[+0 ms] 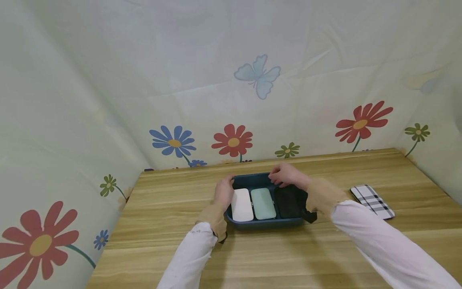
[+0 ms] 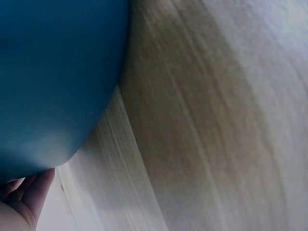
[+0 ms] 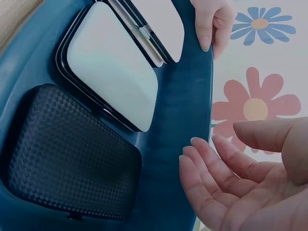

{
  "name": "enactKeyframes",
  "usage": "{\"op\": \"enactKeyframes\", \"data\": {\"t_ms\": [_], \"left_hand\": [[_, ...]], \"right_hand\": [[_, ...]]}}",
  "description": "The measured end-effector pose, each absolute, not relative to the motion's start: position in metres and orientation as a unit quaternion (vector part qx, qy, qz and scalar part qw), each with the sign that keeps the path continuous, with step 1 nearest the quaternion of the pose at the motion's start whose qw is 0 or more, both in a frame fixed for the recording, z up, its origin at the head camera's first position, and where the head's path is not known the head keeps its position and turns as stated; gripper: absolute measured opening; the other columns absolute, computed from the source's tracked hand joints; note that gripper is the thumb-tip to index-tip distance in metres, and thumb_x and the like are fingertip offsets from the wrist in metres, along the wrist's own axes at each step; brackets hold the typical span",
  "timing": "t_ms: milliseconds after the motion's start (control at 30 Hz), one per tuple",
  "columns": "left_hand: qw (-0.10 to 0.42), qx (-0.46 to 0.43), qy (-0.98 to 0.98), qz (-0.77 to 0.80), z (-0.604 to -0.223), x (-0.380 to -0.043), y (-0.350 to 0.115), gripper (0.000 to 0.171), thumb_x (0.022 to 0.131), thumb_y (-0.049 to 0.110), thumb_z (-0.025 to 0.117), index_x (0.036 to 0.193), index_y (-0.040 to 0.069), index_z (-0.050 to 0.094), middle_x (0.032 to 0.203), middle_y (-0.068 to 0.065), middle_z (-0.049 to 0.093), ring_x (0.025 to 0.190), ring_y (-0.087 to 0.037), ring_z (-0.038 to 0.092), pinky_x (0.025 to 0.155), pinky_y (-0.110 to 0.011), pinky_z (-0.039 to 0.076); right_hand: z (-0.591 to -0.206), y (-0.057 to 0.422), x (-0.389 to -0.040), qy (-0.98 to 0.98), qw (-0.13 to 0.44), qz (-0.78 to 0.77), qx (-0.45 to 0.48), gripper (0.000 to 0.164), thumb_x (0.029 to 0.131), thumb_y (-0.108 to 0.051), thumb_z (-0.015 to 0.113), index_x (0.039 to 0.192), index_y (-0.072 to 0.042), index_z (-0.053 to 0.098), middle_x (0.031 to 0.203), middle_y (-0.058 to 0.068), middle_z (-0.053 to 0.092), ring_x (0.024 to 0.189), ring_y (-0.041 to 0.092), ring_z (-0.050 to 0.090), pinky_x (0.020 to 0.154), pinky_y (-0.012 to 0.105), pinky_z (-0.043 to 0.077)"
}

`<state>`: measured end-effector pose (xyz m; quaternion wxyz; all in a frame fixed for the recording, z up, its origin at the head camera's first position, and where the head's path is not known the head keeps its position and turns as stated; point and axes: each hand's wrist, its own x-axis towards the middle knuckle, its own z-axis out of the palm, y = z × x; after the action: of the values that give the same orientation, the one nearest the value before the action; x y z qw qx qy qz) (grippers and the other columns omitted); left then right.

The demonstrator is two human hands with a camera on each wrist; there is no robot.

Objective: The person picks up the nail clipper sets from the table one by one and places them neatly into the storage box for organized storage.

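Note:
A dark blue plastic basin stands on the table. My left hand grips its far left rim; in the right wrist view its thumb lies inside the wall and its fingers outside. Inside the basin a white case, a mint green case and a black textured case lie side by side; metal clasps show on their edges. Over the far right part of the basin is my right hand, with its fingers loosely bent and nothing held. My right wrist hides part of the black case in the head view.
To the right of the basin a black-and-white plaid case lies on the wooden table. A pale curtain with flower prints hangs behind the table and along its sides.

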<state>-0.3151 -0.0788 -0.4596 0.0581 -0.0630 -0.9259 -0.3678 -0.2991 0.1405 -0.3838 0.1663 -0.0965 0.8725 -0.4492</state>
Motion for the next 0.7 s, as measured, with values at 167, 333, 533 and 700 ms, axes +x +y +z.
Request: {"op": "enactKeyframes", "data": {"t_ms": [167, 333, 533, 700], "left_hand": [[0.057, -0.063, -0.927, -0.365, -0.46, -0.314, -0.079, 0.029, 0.093, -0.004, 0.042, 0.119, -0.003, 0.055, 0.11, -0.014, 0.06, 0.101, -0.023, 0.056, 0.084, -0.035, 0.044], [0.061, -0.064, -0.928, -0.361, -0.459, -0.313, -0.079, 0.028, 0.093, -0.004, 0.043, 0.118, -0.002, 0.056, 0.109, -0.014, 0.061, 0.1, -0.024, 0.057, 0.083, -0.035, 0.045], [0.068, -0.063, -0.931, -0.354, -0.458, -0.313, -0.078, 0.027, 0.093, -0.002, 0.044, 0.117, -0.001, 0.057, 0.106, -0.013, 0.062, 0.098, -0.024, 0.057, 0.082, -0.035, 0.045], [0.072, -0.063, -0.931, -0.353, -0.457, -0.312, -0.078, 0.027, 0.093, -0.002, 0.045, 0.116, -0.001, 0.058, 0.105, -0.013, 0.062, 0.097, -0.024, 0.058, 0.081, -0.036, 0.046]], "right_hand": [[-0.383, 0.144, -0.299, 0.871, 0.165, -0.453, -0.096, 0.024, 0.093, -0.006, 0.047, 0.105, 0.014, 0.052, 0.095, 0.022, 0.059, 0.092, 0.035, 0.056, 0.076, 0.042, 0.048], [-0.384, 0.146, -0.298, 0.869, 0.167, -0.456, -0.094, 0.026, 0.093, -0.006, 0.047, 0.107, 0.015, 0.051, 0.096, 0.023, 0.059, 0.093, 0.036, 0.055, 0.077, 0.042, 0.047], [-0.383, 0.149, -0.299, 0.871, 0.166, -0.454, -0.091, 0.025, 0.093, -0.006, 0.047, 0.107, 0.014, 0.051, 0.097, 0.023, 0.059, 0.092, 0.035, 0.055, 0.075, 0.04, 0.048], [-0.383, 0.152, -0.3, 0.87, 0.166, -0.456, -0.09, 0.025, 0.093, -0.007, 0.047, 0.106, 0.014, 0.052, 0.095, 0.021, 0.06, 0.091, 0.033, 0.056, 0.075, 0.041, 0.048]]}}
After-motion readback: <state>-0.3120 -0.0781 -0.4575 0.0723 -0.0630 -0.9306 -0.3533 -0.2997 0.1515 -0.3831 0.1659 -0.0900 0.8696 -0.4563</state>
